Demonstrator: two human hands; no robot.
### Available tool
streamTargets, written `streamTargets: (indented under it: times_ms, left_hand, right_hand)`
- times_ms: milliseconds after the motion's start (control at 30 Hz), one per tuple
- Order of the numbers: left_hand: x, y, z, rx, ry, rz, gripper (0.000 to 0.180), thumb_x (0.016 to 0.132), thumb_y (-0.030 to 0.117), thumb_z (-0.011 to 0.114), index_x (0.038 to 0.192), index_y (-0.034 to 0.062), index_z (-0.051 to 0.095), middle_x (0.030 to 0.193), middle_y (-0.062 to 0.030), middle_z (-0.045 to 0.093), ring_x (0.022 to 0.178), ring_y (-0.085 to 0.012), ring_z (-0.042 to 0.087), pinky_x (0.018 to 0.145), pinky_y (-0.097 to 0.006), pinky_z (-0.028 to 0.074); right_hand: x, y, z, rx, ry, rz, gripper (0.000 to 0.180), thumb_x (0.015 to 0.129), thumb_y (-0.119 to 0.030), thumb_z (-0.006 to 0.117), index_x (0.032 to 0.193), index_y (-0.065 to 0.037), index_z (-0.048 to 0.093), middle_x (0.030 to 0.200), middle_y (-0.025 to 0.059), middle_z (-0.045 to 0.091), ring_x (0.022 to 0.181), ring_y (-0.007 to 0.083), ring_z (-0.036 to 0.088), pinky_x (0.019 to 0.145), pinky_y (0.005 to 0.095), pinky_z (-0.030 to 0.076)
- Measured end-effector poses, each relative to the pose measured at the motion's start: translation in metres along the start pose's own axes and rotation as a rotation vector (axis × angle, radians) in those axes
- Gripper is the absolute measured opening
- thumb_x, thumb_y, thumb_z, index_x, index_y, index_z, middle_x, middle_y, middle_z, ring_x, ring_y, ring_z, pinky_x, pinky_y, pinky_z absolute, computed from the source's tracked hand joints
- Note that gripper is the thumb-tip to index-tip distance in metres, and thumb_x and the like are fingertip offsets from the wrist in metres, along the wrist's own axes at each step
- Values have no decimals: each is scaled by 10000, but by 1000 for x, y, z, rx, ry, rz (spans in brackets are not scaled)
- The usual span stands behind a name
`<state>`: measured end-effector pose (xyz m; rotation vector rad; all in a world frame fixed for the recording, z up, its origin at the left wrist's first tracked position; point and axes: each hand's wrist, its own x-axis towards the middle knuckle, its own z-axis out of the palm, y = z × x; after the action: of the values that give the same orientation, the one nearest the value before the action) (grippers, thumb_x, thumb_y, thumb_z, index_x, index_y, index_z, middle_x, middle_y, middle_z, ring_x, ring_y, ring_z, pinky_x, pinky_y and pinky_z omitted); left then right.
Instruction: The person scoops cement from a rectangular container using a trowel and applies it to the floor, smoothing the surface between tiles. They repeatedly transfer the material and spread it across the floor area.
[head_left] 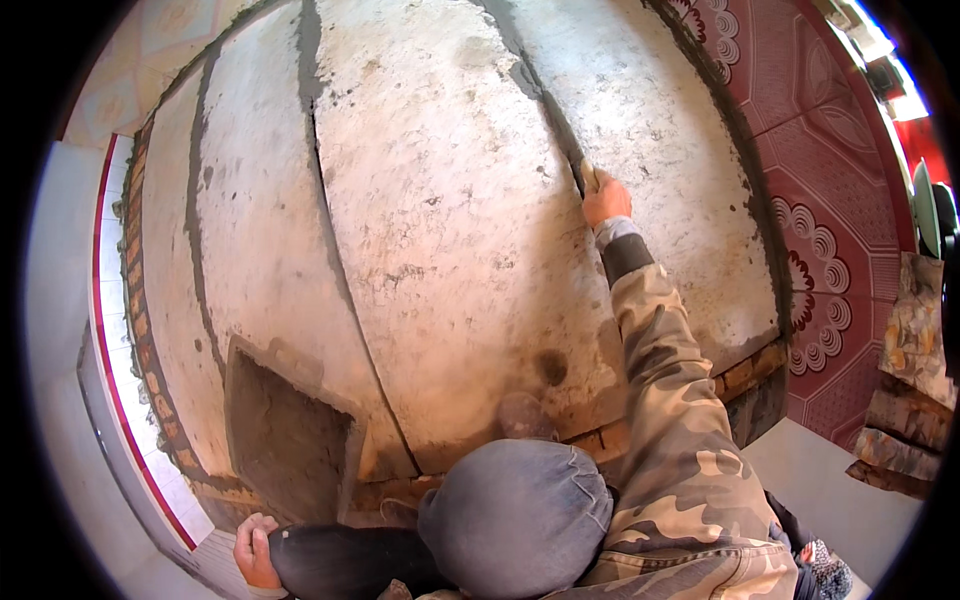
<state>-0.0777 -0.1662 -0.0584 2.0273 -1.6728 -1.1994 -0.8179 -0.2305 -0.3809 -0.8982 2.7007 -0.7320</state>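
Two hands show: the right hand [605,200] up on the slab [440,220], the left hand [256,550] low at the lower edge. One grey plastered slab fills the middle. Three dark mortar seams [330,220] run across it. One square recess [285,440] is cut into its lower part. One band of bricks [745,375] edges the slab. One red patterned panel [830,200] stands on the right.
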Motion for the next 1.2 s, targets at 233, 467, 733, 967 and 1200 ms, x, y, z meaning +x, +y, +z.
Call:
streamTargets:
  times_ms: [233,467,733,967,1200]
  left_hand:
    - [-4,-6,-5,41,-17,52,467,1025,353,503,1245,-52,578,1049,-134,686,976,-213,645,918,-340,496]
    - [-2,-3,0,-16,-24,60,485,1020,369,522,1235,-63,571,1044,-145,682,976,-214,644,926,-353,498]
    - [20,-8,3,-19,-112,65,457,997,322,562,1218,-77,583,1040,-136,682,964,-194,633,881,-346,503]
    - [1,-7,-3,-41,-27,21,449,1011,341,559,1210,-61,577,1033,-145,680,948,-219,656,880,-350,523]
    - [-37,-7,-9,-157,98,-22,390,1025,311,534,1162,-49,592,943,-96,648,874,-186,609,846,-331,506]
  right_hand:
    - [13,-18,11,-62,-15,-43,345,887,-136,545,1198,-107,691,1067,254,697,1031,437,660,905,502,524]
    - [-19,3,11,-52,-97,-27,303,896,-109,511,1165,-66,645,994,325,672,960,497,651,849,552,527]
    - [-132,55,-32,80,-33,-65,249,913,-139,573,1153,-99,625,883,285,670,849,489,649,717,553,516]
    - [-98,50,-47,96,-128,-158,285,958,-227,565,1223,-156,640,958,264,683,893,487,645,761,566,514]
    - [79,-10,0,-22,-40,-266,300,976,-345,539,1073,-111,700,955,278,687,937,456,668,822,540,526]
